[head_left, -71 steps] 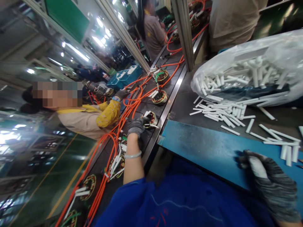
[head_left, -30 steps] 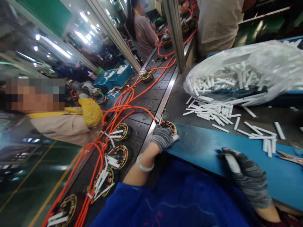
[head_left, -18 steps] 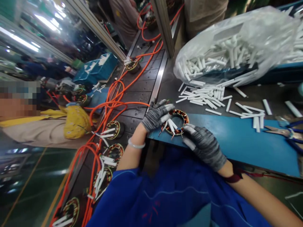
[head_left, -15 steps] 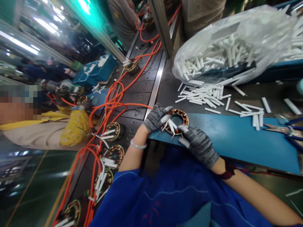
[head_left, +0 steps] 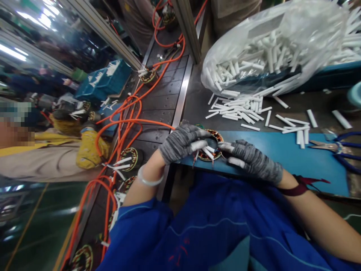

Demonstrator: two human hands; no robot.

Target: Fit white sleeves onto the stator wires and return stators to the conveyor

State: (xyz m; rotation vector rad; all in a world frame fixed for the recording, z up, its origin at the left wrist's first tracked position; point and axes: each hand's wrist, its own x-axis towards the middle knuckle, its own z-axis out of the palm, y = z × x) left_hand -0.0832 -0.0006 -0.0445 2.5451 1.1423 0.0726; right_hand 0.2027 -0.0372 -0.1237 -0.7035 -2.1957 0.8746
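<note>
A ring-shaped motor stator (head_left: 216,134) with copper and dark windings lies on the blue mat, near its left end. White sleeves (head_left: 208,153) and thin red leads stick out of its near side. My left hand (head_left: 183,143), in a grey striped glove with bare-looking white fingertips, is closed over the stator's left side and hides part of it. At the right rim is my right hand (head_left: 251,160), gloved alike. Its fingers are bent in at the winding's edge; what they pinch there, if anything, is too small to make out.
Loose white tubes (head_left: 245,109) lie behind the blue mat (head_left: 270,162), before a plastic bag (head_left: 208,71) of tubes. Scissors (head_left: 329,146) lie right. Left, orange hoses (head_left: 135,121) cross a conveyor (head_left: 169,88) bearing more stators (head_left: 129,158). A co-worker's yellow sleeve (head_left: 90,148) is beyond.
My right hand has shifted slightly right, and my left hand reaches further over the stator. The whole view has moved a little. The co-worker's hands have shifted at a stator.
</note>
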